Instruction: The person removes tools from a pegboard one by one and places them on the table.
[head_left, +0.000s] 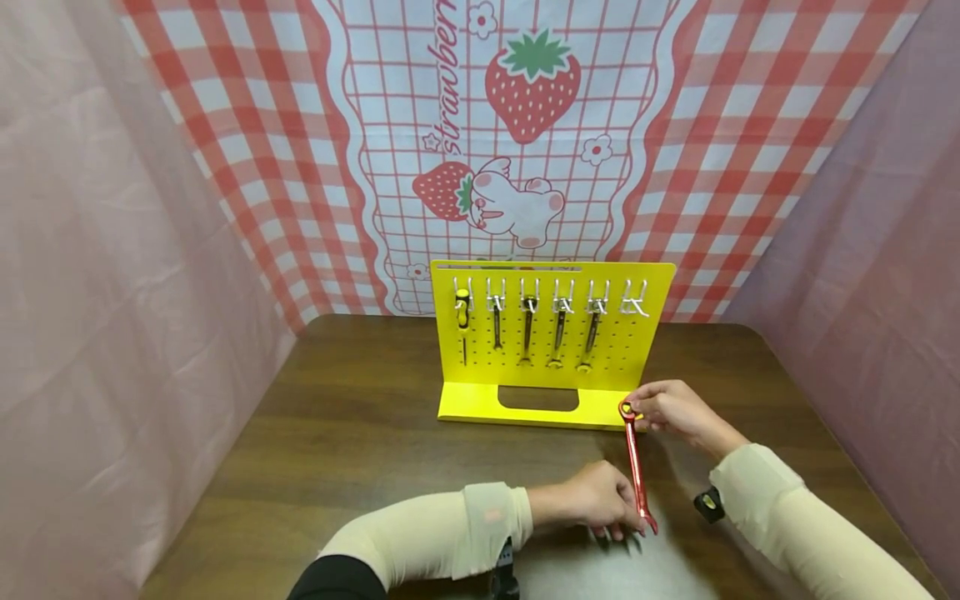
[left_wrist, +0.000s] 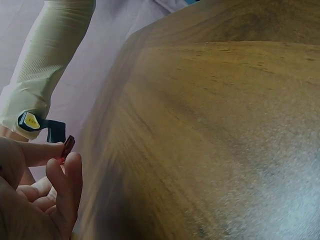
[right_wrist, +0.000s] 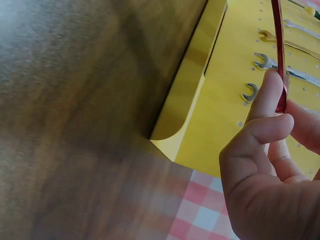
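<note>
A red combination wrench [head_left: 634,467] slants above the table in front of the yellow pegboard [head_left: 630,354]. My right hand [head_left: 678,412] pinches its ring end between thumb and fingers; the right wrist view shows that hand [right_wrist: 265,155] with the red wrench [right_wrist: 279,45] seen edge-on. At the lower, open end, my left hand [head_left: 600,500] pinches the wrench too. In the left wrist view, the tip of the wrench [left_wrist: 68,146] shows between the thumb and fingers of that hand [left_wrist: 45,185].
Along the pegboard's hooks hang a yellow-and-black screwdriver [head_left: 462,312] and several wrenches [head_left: 560,325]. The rightmost hook [head_left: 634,300] holds nothing. Brown wood table [head_left: 337,467] lies beneath, with a strawberry-print cloth [head_left: 525,100] behind and pink curtains [head_left: 90,250] at the sides.
</note>
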